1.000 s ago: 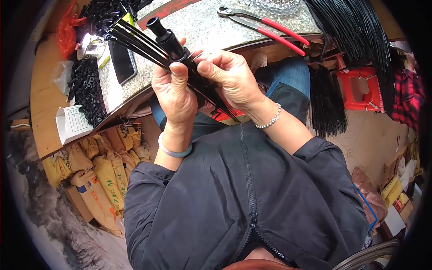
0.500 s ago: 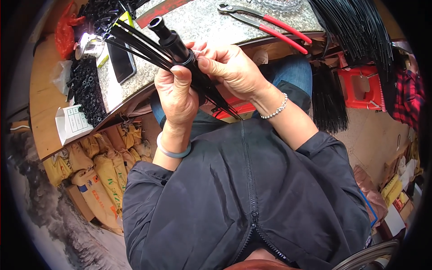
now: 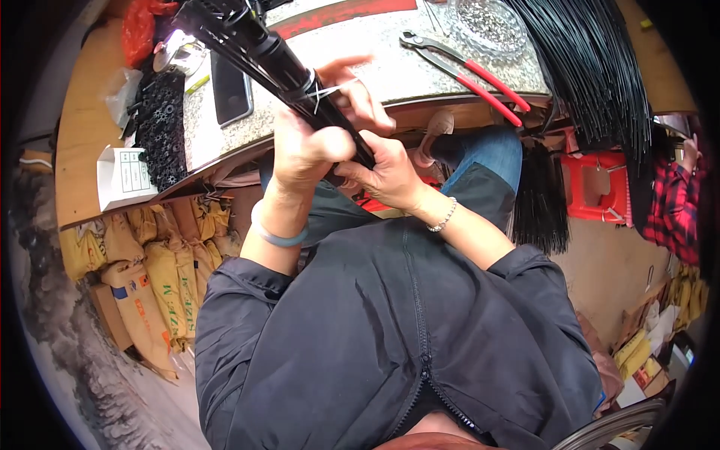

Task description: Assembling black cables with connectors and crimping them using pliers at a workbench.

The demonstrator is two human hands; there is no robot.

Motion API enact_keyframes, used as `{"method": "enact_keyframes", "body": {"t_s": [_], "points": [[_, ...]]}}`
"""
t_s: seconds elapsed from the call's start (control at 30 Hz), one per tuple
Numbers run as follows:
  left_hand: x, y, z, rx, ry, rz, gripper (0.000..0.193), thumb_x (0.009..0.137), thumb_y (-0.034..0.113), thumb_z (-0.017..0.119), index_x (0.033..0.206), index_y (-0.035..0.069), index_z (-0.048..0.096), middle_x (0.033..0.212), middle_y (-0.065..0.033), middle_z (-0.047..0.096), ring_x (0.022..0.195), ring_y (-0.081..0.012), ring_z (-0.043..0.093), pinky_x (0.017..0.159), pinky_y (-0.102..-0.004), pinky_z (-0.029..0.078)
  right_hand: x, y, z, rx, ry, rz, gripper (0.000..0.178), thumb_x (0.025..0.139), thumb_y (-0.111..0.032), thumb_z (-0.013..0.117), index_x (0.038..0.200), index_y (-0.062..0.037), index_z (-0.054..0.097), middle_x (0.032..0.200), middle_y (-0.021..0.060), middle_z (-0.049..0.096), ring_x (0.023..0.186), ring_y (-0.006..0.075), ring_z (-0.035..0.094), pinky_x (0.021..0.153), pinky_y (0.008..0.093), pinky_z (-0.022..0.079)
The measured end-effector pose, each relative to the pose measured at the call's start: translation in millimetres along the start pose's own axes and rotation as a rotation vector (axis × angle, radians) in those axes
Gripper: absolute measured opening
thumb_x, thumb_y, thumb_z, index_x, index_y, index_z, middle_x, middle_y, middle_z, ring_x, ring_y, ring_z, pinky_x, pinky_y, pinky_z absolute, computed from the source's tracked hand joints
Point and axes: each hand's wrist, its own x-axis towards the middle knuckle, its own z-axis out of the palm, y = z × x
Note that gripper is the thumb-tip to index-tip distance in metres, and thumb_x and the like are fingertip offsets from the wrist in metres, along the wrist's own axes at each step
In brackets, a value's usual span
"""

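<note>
A black umbrella frame (image 3: 279,66), a thick tube with thin black ribs along it, slants from the upper left down toward my lap. A thin white tie (image 3: 321,93) goes around its collar, loose ends sticking out. My left hand (image 3: 298,154) holds the frame, thumb on the near side and fingers loosely bent beyond it. Lower down, my right hand (image 3: 394,174) is closed around the bottom end of the ribs. The frame's top reaches the picture's upper edge, and part of its lower end is hidden by my hands.
Red-handled pliers (image 3: 469,79), a glass dish (image 3: 491,28) and a phone (image 3: 232,88) lie on the stone-topped table (image 3: 202,135). Small black parts (image 3: 161,127) and a white box (image 3: 126,178) are at left. Black rods (image 3: 600,67) hang over the right edge, near a red stool (image 3: 598,184).
My right hand has moved from the collar down to the bottom end of the ribs. The umbrella frame has risen and tips further up to the left. My left hand's grip has loosened.
</note>
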Motion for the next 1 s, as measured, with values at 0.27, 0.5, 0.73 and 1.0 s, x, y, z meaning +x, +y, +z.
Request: {"method": "enact_keyframes", "body": {"t_s": [0.27, 0.5, 0.73, 1.0], "points": [[-3, 18, 36, 0.308, 0.377, -0.031, 0.027, 0.094, 0.009, 0.045, 0.109, -0.012, 0.053, 0.05, 0.0036, 0.04, 0.038, -0.0034, 0.033, 0.037, -0.0195, 0.028, 7, -30, -19, -0.236, 0.109, -0.245, 0.076, 0.061, -0.046, 0.078, 0.116, -0.0013, 0.05, 0.107, 0.0133, 0.052, 0.089, 0.0247, 0.052, 0.077, 0.0337, 0.045], [-7, -3, 30, 0.554, 0.335, 0.273, 0.025, 0.089, 0.004, 0.053, 0.113, -0.005, 0.054, 0.085, -0.0054, 0.06, 0.058, -0.0045, 0.049, 0.051, -0.0179, 0.04, 28, -116, -26, -0.904, 0.24, -0.63, 0.068, 0.067, -0.055, 0.07, 0.11, -0.0034, 0.059, 0.115, 0.0142, 0.052, 0.1, 0.0245, 0.046, 0.086, 0.0326, 0.037], [-6, -6, 35, 0.407, 0.432, 0.231, 0.011, 0.085, 0.001, 0.057, 0.075, -0.004, 0.055, 0.094, -0.0115, 0.067, 0.063, -0.0028, 0.048, 0.053, -0.02, 0.04, 22, -110, -20, -0.72, 0.317, -0.651, 0.016, 0.071, -0.008, 0.073, 0.085, -0.0054, 0.064, 0.084, 0.0057, 0.058, 0.079, 0.0194, 0.048, 0.071, 0.0288, 0.038], [-3, 1, 45, 0.421, 0.542, 0.115, 0.013, 0.086, 0.0, 0.056, 0.095, -0.004, 0.065, 0.079, 0.0, 0.064, 0.055, 0.0003, 0.04, 0.047, -0.0183, 0.031, 22, -105, -23, -0.737, 0.336, -0.843, 0.02, 0.067, 0.0, 0.074, 0.084, -0.0041, 0.064, 0.065, 0.0033, 0.054, 0.054, 0.0161, 0.047, 0.049, 0.025, 0.038]]}}
